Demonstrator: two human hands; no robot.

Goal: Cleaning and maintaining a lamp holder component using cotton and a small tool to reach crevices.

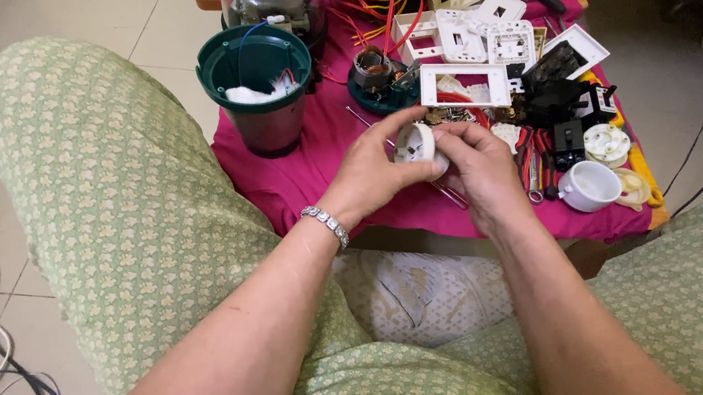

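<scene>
Head view: both hands together over the pink cloth on the counter, left hand and right hand clamped on one small round white part, held between them, open face toward the camera. Green pot well to the left.

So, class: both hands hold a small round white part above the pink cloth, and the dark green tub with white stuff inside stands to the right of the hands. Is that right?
Not quite. The head view shows the dark green tub to the left of the hands, not the right. The rest stands: the left hand and right hand together hold the small round white part above the pink cloth.
</scene>
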